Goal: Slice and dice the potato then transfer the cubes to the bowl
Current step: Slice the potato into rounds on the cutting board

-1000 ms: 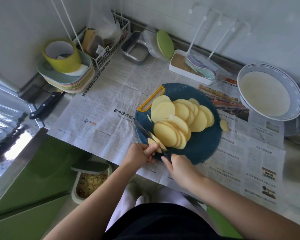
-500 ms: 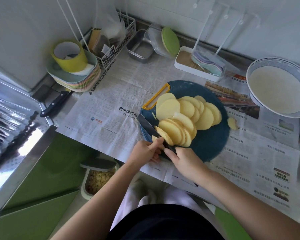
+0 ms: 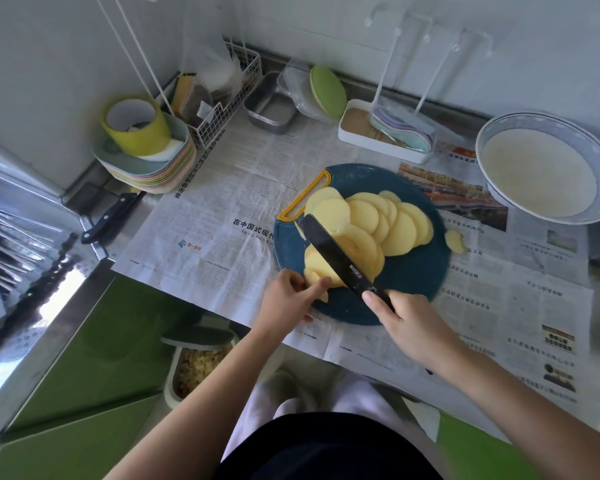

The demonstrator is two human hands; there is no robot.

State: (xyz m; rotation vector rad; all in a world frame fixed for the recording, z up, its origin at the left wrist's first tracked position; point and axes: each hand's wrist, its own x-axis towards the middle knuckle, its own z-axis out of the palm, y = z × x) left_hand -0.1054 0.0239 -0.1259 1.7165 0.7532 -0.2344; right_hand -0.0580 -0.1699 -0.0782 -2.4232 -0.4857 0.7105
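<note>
The left hand (image 3: 288, 299) pinches a small, pale yellow end piece of potato (image 3: 317, 282) between thumb and fingertips, at the near left edge of the round, dark blue plastic cutting board (image 3: 413, 278). The right hand (image 3: 406, 317) has its fingers curled round the black handle of a long knife with a black blade (image 3: 333, 251), at the near edge of the board. The blade points away from the person and to the left, slanting from the board's near edge to its far left side. Its wide side faces up, and it crosses over the nearest of the thin, round, pale yellow potato slices (image 3: 371, 223). The slices overlap in a heap in the middle of the board and fan out toward its far right side. So the potato is just past both hands, and the left hand holds the closest bit. I think the last piece is about to be sliced, and no cubes are cut yet. One stray slice (image 3: 454, 241) lies just beside the board's right edge, on the newspaper (image 3: 222, 209) that covers the surface. The big white bowl with a blue rim (image 3: 537, 171) stands to the far right of the board, nearer the right hand.
</note>
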